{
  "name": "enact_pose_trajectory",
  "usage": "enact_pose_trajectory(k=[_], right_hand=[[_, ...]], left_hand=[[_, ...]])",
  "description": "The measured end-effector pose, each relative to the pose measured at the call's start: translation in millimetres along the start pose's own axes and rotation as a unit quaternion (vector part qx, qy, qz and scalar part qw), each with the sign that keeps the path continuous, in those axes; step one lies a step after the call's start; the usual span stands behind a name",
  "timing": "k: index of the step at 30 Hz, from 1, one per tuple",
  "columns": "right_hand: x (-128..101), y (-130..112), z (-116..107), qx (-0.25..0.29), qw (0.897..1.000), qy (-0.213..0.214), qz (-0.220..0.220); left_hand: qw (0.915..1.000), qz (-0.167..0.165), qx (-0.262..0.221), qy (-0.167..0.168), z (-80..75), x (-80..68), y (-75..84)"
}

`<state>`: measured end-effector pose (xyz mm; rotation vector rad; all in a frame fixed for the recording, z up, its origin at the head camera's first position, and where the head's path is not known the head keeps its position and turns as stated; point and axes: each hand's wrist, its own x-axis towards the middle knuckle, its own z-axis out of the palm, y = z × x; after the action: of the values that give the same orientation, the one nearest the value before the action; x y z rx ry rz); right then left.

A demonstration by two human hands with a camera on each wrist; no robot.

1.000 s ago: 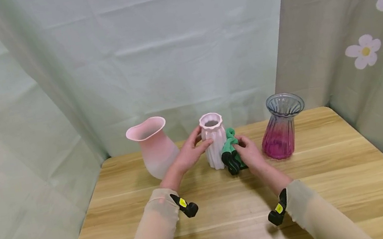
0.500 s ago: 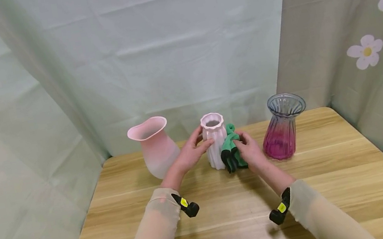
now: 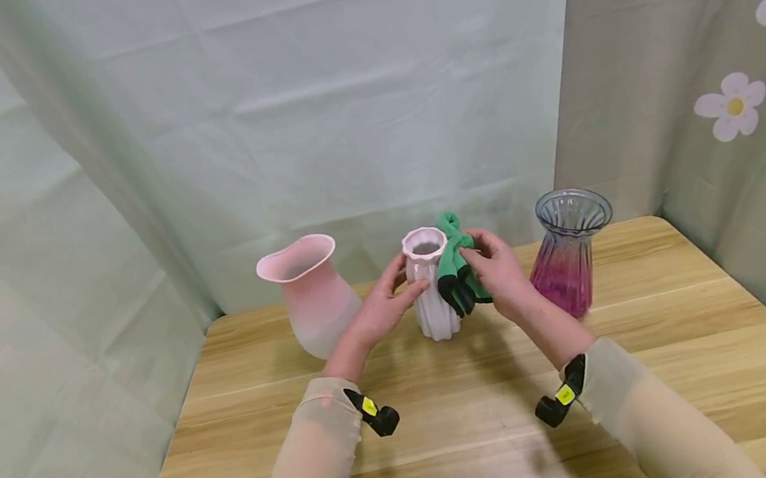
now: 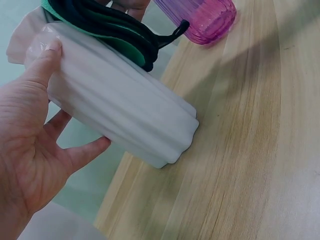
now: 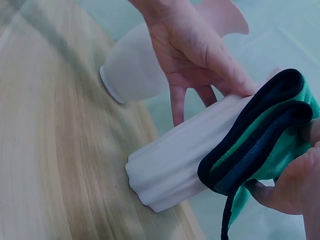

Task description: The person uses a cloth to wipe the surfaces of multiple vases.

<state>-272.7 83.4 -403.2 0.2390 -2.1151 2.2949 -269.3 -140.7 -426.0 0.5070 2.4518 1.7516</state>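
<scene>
A white fluted vase (image 3: 434, 306) with a scalloped rim stands upright on the table. My left hand (image 3: 385, 306) grips it from the left, with the thumb on the near side and the fingers round the back, as the left wrist view (image 4: 35, 145) shows. On the vase's right, my right hand (image 3: 499, 274) pinches a folded green cloth (image 3: 456, 248) with dark edging. The cloth hangs against the side of the vase near its rim, off the table. In the right wrist view the folded cloth (image 5: 265, 145) covers part of the vase's upper body.
A pink-and-white vase (image 3: 322, 308) with a wavy mouth stands to the left, near the left forearm. To the right is a blue-to-magenta glass vase (image 3: 570, 267), partly behind the right hand. The wooden table (image 3: 448, 448) ends at a pale curtain (image 3: 361, 107).
My right hand has raised the green cloth along the vase from its lower side up to near the rim. My left hand keeps its hold, and the vase stays in place.
</scene>
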Motion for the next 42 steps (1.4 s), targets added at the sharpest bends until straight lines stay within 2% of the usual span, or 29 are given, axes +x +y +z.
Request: enact_pose_trajectory(k=[8, 24, 29, 33, 37, 42], right_hand=[[0.8, -2.4, -1.2, -0.004, 0.999, -0.025, 0.02], [3.6, 2.2, -3.3, -0.017, 1.0, -0.013, 0.02], [-3.5, 19.3, -4.9, 0.005, 0.999, 0.0, 0.039], [-9.9, 46.5, -7.5, -0.018, 0.998, 0.011, 0.065], [-13.1, 68.7, -8.3, -0.065, 0.996, 0.026, 0.056], [-13.7, 73.2, -6.1, -0.068, 0.996, 0.037, 0.043]], left_hand=[[1.0, 0.002, 0.005, 0.003, 0.0, -0.6, -0.1], [0.9998, -0.002, 0.02, 0.004, -0.4, 0.0, -0.5], [0.9998, -0.002, 0.021, 0.004, 0.9, -0.2, -1.3], [0.9998, -0.003, 0.02, 0.007, 2.1, -0.4, -2.1], [0.9998, -0.001, 0.015, 0.01, 2.2, 0.2, -1.6], [0.9998, -0.004, 0.016, 0.012, 1.5, 1.4, -1.9]])
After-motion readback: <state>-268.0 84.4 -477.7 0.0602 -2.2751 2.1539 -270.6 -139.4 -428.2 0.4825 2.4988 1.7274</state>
